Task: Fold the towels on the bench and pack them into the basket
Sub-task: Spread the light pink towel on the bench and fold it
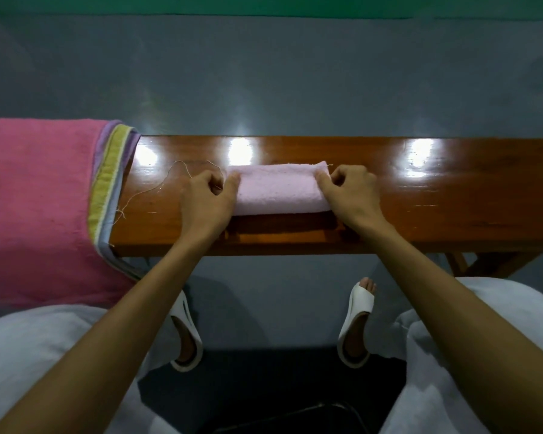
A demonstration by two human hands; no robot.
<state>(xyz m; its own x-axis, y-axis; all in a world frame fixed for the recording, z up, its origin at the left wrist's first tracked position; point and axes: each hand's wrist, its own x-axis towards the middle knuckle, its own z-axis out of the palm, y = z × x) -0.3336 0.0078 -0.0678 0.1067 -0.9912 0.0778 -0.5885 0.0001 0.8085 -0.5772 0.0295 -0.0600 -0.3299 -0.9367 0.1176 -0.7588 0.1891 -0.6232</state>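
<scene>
A small pale pink towel (278, 189), folded into a narrow strip, lies across the middle of the glossy wooden bench (436, 208). My left hand (206, 198) pinches its left end with curled fingers. At the towel's right end, my right hand (348, 192) pinches the far corner. A large deep pink towel (38, 198) with yellow, purple and white edge stripes drapes over the bench's left end. No basket is in view.
Loose threads (145, 189) trail on the bench between the two towels. Grey floor lies beyond the bench. My knees in white cloth and my feet in white sandals (356, 324) are below the bench's near edge.
</scene>
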